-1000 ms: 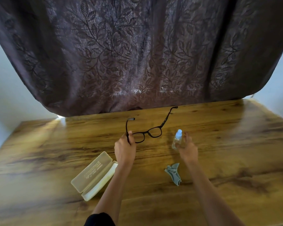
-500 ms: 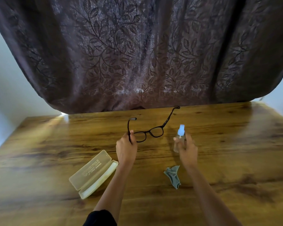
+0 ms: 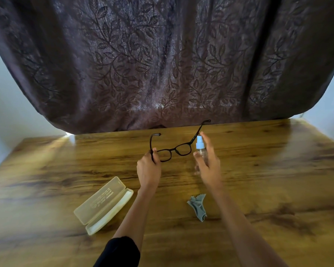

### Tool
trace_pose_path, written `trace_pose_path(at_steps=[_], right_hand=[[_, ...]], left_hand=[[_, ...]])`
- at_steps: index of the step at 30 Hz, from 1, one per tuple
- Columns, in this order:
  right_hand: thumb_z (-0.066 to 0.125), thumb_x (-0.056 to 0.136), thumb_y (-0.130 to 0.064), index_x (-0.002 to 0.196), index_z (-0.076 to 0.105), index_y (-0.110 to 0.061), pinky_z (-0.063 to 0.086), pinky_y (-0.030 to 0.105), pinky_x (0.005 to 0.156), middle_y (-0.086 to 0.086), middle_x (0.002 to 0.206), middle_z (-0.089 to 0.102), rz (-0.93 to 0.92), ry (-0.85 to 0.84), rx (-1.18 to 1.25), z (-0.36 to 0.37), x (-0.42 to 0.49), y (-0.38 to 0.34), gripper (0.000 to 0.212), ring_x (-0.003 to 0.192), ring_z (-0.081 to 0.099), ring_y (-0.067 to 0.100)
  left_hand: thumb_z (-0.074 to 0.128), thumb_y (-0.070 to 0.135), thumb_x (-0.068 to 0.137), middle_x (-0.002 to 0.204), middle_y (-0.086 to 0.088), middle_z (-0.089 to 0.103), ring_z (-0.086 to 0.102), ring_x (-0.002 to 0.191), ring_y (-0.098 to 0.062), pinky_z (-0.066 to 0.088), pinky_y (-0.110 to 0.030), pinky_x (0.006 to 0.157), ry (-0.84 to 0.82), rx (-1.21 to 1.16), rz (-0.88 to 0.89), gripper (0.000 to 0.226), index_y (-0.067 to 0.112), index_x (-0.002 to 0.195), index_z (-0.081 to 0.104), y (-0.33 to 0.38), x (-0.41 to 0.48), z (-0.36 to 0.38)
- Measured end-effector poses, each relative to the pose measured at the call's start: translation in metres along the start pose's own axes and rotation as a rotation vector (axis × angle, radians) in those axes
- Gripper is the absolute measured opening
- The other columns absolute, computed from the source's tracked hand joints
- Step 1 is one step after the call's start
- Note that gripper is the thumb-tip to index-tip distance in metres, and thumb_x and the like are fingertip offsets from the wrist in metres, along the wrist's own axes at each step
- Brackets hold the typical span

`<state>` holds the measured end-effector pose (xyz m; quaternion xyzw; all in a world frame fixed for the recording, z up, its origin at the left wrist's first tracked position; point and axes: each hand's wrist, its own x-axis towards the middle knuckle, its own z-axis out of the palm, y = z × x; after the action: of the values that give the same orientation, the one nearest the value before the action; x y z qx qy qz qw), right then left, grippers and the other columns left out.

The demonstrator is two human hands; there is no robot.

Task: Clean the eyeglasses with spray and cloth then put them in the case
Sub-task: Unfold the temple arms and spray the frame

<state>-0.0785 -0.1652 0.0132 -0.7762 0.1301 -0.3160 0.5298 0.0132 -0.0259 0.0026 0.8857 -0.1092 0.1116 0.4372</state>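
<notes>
Holding the glasses [image 3: 174,150] up over the table [image 3: 278,170], the left hand [image 3: 148,170] has its fingers closed round the frame's left corner, where the temple meets the rim. Both temples are unfolded and point away toward the curtain [image 3: 162,64]. The right hand [image 3: 207,166] is wrapped round a small clear spray bottle [image 3: 201,149], thumb on one side and fingers on the other, with the forefinger raised by the pale blue nozzle, which sits just beside the right lens.

Nearer the person, the cloth [image 3: 198,207] lies crumpled on the wood, and the case [image 3: 102,205] lies open to its left, empty; both are well apart from the hands.

The glasses look light and thin, so a pinch at the corner should carry them, though the frame may twist at the hinge if squeezed hard. Lenses probably smear and scratch easily, so fingers are best kept on the rim or temple, never on the glass. Once wet, the frame could turn slippery. The bottle looks small, light and smooth; a firm wrap with one finger free for the pump seems right. The cloth is soft and limp and should be pinched up, then folded over each lens.
</notes>
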Motion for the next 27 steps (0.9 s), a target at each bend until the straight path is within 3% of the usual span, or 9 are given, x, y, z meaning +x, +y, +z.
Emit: trace_pose_path(at_steps=[4,10,13,16,22,25,27], right_hand=[[0.049,0.092,-0.014,0.125,0.028,-0.053,0.051,0.04,0.044,0.007,0.06,0.055,0.015,-0.054,-0.029,0.007,-0.003,-0.002,0.055,0.046,0.051,0.019],[0.052,0.091,-0.016,0.136,0.036,-0.032,0.045,0.037,0.038,0.014,0.056,0.052,-0.121,-0.13,-0.122,0.023,-0.001,-0.004,0.05,0.041,0.045,0.025],[0.056,0.09,-0.021,0.133,0.04,-0.03,0.037,0.022,0.04,0.014,0.055,0.049,-0.157,-0.142,-0.154,0.025,0.0,-0.006,0.047,0.041,0.037,0.009],[0.058,0.087,-0.018,0.131,0.043,-0.032,0.033,0.012,0.044,0.012,0.057,0.051,-0.165,-0.153,-0.192,0.026,-0.001,-0.005,0.048,0.045,0.04,0.009],[0.063,0.08,-0.017,0.129,0.042,-0.037,0.042,0.018,0.05,0.006,0.067,0.06,-0.114,-0.214,-0.28,0.031,-0.001,-0.007,0.057,0.049,0.047,0.008],[0.06,0.078,-0.01,0.129,0.04,-0.038,0.046,0.026,0.051,-0.001,0.067,0.056,-0.122,-0.218,-0.361,0.037,-0.003,-0.009,0.061,0.053,0.049,0.011],[0.059,0.078,-0.009,0.13,0.041,-0.035,0.042,0.024,0.051,-0.006,0.068,0.051,-0.127,-0.218,-0.421,0.039,-0.004,-0.011,0.06,0.054,0.047,0.009]], left_hand=[[0.038,0.025,0.098,0.05,0.005,0.045,0.042,0.04,-0.007,0.028,-0.018,0.037,0.009,-0.014,-0.008,0.036,0.011,0.066,0.047,0.001,0.002,0.0],[0.038,0.026,0.098,0.057,-0.003,0.052,0.045,0.046,-0.016,0.026,-0.024,0.044,0.028,-0.001,0.0,0.035,0.01,0.069,0.048,0.003,0.003,0.002],[0.038,0.027,0.098,0.058,-0.004,0.053,0.047,0.048,-0.018,0.027,-0.026,0.047,0.026,-0.003,0.007,0.035,0.01,0.069,0.049,0.002,0.003,0.003],[0.038,0.026,0.098,0.057,-0.002,0.052,0.046,0.046,-0.017,0.025,-0.021,0.042,0.033,-0.006,0.017,0.034,0.01,0.069,0.049,0.002,0.004,0.002],[0.038,0.025,0.098,0.057,-0.003,0.051,0.043,0.045,-0.014,0.022,-0.017,0.041,0.027,0.003,0.026,0.033,0.011,0.07,0.047,0.005,0.004,0.002],[0.038,0.025,0.098,0.056,-0.003,0.051,0.043,0.044,-0.014,0.022,-0.017,0.04,0.018,0.008,0.038,0.032,0.011,0.07,0.047,0.003,0.002,0.004],[0.039,0.025,0.098,0.055,-0.004,0.051,0.045,0.044,-0.017,0.024,-0.019,0.04,0.026,-0.003,0.044,0.033,0.01,0.069,0.047,0.003,0.001,0.004]])
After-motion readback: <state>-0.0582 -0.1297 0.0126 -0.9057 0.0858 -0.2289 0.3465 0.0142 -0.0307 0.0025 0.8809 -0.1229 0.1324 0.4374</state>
